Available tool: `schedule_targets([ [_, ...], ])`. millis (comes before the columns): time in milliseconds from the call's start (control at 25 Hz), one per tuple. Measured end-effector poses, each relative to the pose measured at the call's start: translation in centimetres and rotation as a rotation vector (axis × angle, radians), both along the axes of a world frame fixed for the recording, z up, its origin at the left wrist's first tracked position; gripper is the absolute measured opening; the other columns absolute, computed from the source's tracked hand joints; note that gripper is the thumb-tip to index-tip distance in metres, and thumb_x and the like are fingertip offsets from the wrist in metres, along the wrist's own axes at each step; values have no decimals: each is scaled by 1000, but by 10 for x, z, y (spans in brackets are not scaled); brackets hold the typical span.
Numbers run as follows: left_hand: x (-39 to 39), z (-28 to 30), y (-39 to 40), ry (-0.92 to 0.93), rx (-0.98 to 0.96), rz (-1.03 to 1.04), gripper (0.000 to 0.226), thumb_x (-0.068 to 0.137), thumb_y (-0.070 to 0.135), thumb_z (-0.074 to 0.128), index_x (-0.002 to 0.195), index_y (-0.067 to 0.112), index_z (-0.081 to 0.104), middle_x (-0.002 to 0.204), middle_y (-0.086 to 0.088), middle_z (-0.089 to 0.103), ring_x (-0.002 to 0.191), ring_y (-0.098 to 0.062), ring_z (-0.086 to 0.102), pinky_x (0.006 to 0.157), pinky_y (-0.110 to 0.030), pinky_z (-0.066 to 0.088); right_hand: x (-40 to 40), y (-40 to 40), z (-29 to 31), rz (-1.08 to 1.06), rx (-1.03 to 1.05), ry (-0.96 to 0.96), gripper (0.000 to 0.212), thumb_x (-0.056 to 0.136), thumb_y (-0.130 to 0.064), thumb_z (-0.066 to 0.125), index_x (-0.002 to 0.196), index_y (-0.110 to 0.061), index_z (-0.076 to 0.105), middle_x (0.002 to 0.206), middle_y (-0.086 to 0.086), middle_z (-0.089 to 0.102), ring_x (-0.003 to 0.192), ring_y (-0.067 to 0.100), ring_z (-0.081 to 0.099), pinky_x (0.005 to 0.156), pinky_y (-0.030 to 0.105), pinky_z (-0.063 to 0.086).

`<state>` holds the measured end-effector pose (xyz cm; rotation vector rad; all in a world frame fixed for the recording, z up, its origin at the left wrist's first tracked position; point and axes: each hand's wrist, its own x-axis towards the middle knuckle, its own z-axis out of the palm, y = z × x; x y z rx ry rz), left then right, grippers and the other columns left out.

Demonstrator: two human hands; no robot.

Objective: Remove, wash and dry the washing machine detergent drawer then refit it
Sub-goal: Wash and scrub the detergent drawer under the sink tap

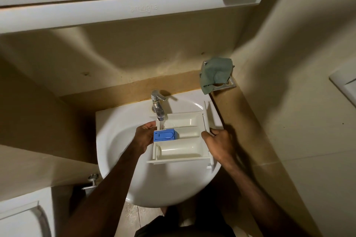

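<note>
Over sink (115,140): one drawer (181,138), two hands.

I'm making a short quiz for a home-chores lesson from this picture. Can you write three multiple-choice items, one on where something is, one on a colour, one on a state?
1. Where is the detergent drawer?
A. On the floor
B. Held over the sink, under the tap
C. On the shelf below the mirror

2. What colour is the insert in the drawer's middle compartment?
A. Blue
B. Red
C. Yellow

3. How is the drawer supported?
A. Left hand alone
B. It lies loose in the basin
C. Both hands, the right hand at its front panel end

Answers:
1 B, it sits above the white basin with the spout over its far left corner.
2 A, the insert is plainly blue against the cream plastic.
3 C, a hand grips each end.
</note>
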<state>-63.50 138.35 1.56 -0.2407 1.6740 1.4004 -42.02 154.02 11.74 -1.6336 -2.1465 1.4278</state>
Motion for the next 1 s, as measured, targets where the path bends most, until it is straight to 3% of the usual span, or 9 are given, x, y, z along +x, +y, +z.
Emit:
schedule_targets([
  [160, -7, 9, 9, 118, -111, 44, 25, 98, 12, 64, 120, 1, 67, 99, -15, 69, 91, -30, 64, 68, -33, 56, 2, -12, -14, -74, 10, 60, 22, 77, -34, 66, 55, -30, 65, 46, -13, 58, 54, 17, 57, 58, 32, 46],
  [320, -16, 19, 6, 39, -134, 11, 19, 102, 14, 58, 117, 4, 66, 92, -13, 69, 85, -27, 64, 68, -34, 53, 3, -27, -35, -86, -3, 88, 24, 76, -44, 64, 83, -23, 75, 75, -8, 75, 75, 17, 73, 68, 39, 63],
  [440, -24, 28, -11, -132, 9, 24, 22, 103, 1, 49, 119, 7, 63, 85, -11, 73, 73, -21, 70, 62, -34, 60, 1, -33, -43, -92, 17, 103, 18, 87, -28, 69, 98, -19, 79, 85, -5, 77, 81, 17, 73, 66, 29, 56],
  [520, -23, 33, -17, -161, 54, 80, 25, 100, -3, 48, 114, 8, 66, 83, -10, 76, 73, -21, 73, 61, -32, 61, 0, -37, -49, -80, 33, 126, 24, 87, -28, 68, 107, -22, 79, 88, -9, 78, 83, 14, 72, 71, 30, 58],
  [600, -13, 32, -17, 85, -24, 130, 25, 98, 3, 54, 113, 10, 72, 100, -11, 76, 90, -25, 72, 70, -35, 59, -1, -42, -54, -67, 25, 137, 27, 89, -28, 67, 113, -23, 78, 93, -10, 78, 87, 12, 73, 77, 35, 63],
  [720, 12, 34, -22, 873, -176, 58, 21, 97, 16, 58, 111, 18, 74, 115, -1, 73, 101, -18, 66, 87, -37, 58, -3, -50, -61, -63, 29, 155, 35, 89, -29, 66, 123, -24, 75, 101, -9, 79, 91, 11, 73, 81, 39, 65],
  [800, 23, 36, -28, 1301, -192, -174, 23, 97, 18, 55, 113, 15, 72, 115, -1, 71, 103, -20, 64, 91, -35, 54, -5, -55, -63, -63, 33, 183, 40, 89, -27, 65, 129, -25, 73, 106, -8, 79, 93, 11, 73, 82, 38, 65],
  [920, 26, 24, -26, 1654, -335, -684, 27, 98, 29, 56, 111, 10, 70, 113, -9, 71, 107, -29, 65, 106, -49, 45, -9, -64, -65, -48, 18, 198, 44, 88, -32, 62, 131, -27, 71, 105, -8, 78, 92, 13, 73, 82, 41, 65],
  [1000, 26, 20, -21, 1692, -506, -866, 27, 98, 34, 60, 107, 11, 70, 108, -9, 72, 102, -29, 67, 110, -57, 40, -14, -71, -66, -18, 38, 200, 50, 84, -37, 59, 132, -29, 69, 103, -9, 78, 90, 12, 73, 82, 41, 64],
])
